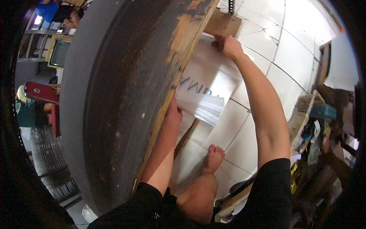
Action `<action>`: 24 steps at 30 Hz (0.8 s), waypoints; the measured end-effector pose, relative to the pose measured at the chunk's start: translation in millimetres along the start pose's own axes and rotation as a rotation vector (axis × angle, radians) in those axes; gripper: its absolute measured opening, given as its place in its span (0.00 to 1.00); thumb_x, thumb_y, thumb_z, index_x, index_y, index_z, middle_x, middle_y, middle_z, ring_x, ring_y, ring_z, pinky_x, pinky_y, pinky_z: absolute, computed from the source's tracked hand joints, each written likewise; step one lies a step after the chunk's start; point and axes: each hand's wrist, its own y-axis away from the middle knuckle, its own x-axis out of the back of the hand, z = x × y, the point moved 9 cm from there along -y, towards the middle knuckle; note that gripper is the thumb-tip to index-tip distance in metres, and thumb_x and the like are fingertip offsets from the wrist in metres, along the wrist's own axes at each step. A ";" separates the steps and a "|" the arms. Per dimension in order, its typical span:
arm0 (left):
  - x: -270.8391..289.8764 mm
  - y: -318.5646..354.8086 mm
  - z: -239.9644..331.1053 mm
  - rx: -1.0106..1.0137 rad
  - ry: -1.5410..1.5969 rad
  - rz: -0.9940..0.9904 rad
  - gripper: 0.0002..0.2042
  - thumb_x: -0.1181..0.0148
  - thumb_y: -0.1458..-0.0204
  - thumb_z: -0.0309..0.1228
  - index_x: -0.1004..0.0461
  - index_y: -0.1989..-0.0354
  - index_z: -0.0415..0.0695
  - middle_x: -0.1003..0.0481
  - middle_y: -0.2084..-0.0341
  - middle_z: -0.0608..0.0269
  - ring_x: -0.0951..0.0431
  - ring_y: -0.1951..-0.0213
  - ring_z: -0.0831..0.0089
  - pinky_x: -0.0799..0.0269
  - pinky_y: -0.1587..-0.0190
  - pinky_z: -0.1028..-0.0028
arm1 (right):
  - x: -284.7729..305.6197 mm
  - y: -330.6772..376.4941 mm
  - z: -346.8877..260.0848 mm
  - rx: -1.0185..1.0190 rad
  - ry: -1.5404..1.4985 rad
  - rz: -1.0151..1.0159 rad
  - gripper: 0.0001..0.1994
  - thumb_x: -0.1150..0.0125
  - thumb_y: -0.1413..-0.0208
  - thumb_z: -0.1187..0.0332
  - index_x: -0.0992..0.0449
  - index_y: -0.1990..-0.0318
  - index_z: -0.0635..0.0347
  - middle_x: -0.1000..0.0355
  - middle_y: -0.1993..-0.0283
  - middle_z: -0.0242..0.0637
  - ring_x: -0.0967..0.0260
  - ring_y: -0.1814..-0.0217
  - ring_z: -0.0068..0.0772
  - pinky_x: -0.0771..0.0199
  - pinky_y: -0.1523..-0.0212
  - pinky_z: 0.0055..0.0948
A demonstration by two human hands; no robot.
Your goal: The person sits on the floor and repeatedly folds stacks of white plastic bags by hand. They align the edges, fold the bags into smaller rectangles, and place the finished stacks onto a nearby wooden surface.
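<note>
A stack of white, partly see-through sheets with dark lettering juts out from beneath the worn dark tabletop. Its far part is smeared by motion. My right hand reaches round to the stack's far end, fingers bent and closed on the edge there. Close to the near end, my left hand sits right by the table's chipped wooden edge. The table and the stack hide most of its fingers, so its grip does not show.
White floor tiles lie below, with my bare foot on them. A brown board is at the far end. Clutter with a teal case fills the right side. Beyond the table, left, are other people and a red chair back.
</note>
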 end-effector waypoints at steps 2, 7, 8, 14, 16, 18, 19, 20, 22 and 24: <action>-10.4 -21.6 13.2 -0.023 -0.029 -0.020 0.24 0.43 0.44 0.45 0.31 0.45 0.42 0.27 0.48 0.56 0.26 0.47 0.60 0.30 0.44 0.62 | -13.6 -47.6 3.5 0.067 0.026 -0.031 0.16 0.45 0.43 0.56 0.23 0.49 0.46 0.23 0.54 0.47 0.25 0.52 0.54 0.24 0.52 0.48; 53.8 -102.8 -2.7 0.176 -0.031 0.142 0.27 0.44 0.44 0.47 0.34 0.41 0.41 0.29 0.45 0.55 0.28 0.45 0.58 0.31 0.43 0.58 | -71.8 -98.7 -15.0 0.166 -0.155 -0.118 0.19 0.43 0.44 0.55 0.23 0.48 0.49 0.23 0.52 0.48 0.25 0.50 0.54 0.25 0.50 0.48; 65.0 -105.6 -6.6 0.170 -0.005 0.216 0.28 0.44 0.44 0.47 0.35 0.40 0.41 0.30 0.44 0.55 0.29 0.44 0.57 0.31 0.42 0.57 | -78.9 -103.1 -24.5 0.163 -0.126 -0.163 0.19 0.43 0.45 0.55 0.23 0.48 0.49 0.23 0.52 0.48 0.26 0.49 0.53 0.25 0.49 0.48; 70.7 -113.7 -13.4 0.252 -0.127 0.253 0.30 0.43 0.44 0.47 0.36 0.38 0.42 0.31 0.43 0.53 0.30 0.43 0.55 0.31 0.43 0.54 | -142.3 -122.7 -10.6 0.159 -0.159 -0.310 0.18 0.41 0.48 0.57 0.22 0.52 0.52 0.23 0.51 0.46 0.26 0.47 0.54 0.26 0.48 0.48; 74.5 -120.4 -5.2 0.216 -0.164 0.243 0.29 0.42 0.45 0.48 0.33 0.40 0.42 0.26 0.48 0.54 0.24 0.49 0.58 0.24 0.50 0.57 | -159.9 -129.8 -9.0 0.105 -0.146 -0.381 0.19 0.40 0.49 0.57 0.23 0.51 0.52 0.24 0.51 0.46 0.26 0.47 0.55 0.26 0.47 0.48; 66.4 -132.4 -1.2 0.237 -0.183 0.214 0.28 0.42 0.46 0.48 0.33 0.41 0.42 0.26 0.48 0.54 0.24 0.49 0.58 0.25 0.50 0.57 | -173.1 -139.8 1.9 0.114 -0.149 -0.372 0.21 0.38 0.52 0.57 0.22 0.51 0.54 0.23 0.53 0.47 0.24 0.50 0.52 0.24 0.50 0.47; 64.4 -134.1 -5.8 0.260 -0.192 0.205 0.28 0.42 0.46 0.48 0.32 0.42 0.42 0.26 0.48 0.53 0.24 0.50 0.58 0.25 0.50 0.57 | -179.3 -143.2 14.1 0.139 -0.306 -0.379 0.20 0.38 0.53 0.58 0.22 0.52 0.55 0.22 0.54 0.47 0.24 0.52 0.51 0.24 0.52 0.47; 58.1 -140.8 -10.4 0.290 -0.219 0.183 0.28 0.42 0.45 0.48 0.33 0.41 0.42 0.28 0.46 0.52 0.25 0.48 0.56 0.26 0.48 0.55 | -182.1 -146.5 30.6 0.162 -0.463 -0.382 0.20 0.38 0.53 0.59 0.21 0.53 0.56 0.22 0.56 0.47 0.23 0.54 0.50 0.23 0.53 0.46; 72.9 -147.6 -14.0 0.310 -0.241 0.215 0.29 0.42 0.46 0.48 0.34 0.41 0.42 0.28 0.46 0.52 0.26 0.48 0.55 0.26 0.48 0.55 | -192.7 -141.7 29.5 0.193 -0.507 -0.413 0.18 0.39 0.54 0.60 0.20 0.56 0.57 0.21 0.60 0.47 0.22 0.58 0.48 0.23 0.57 0.46; 77.3 -149.9 -18.6 0.319 -0.245 0.224 0.30 0.42 0.46 0.48 0.35 0.40 0.42 0.29 0.46 0.52 0.26 0.48 0.55 0.26 0.49 0.54 | -203.8 -142.5 22.1 0.194 -0.257 -0.454 0.17 0.40 0.54 0.61 0.19 0.59 0.59 0.21 0.63 0.47 0.21 0.62 0.46 0.23 0.59 0.45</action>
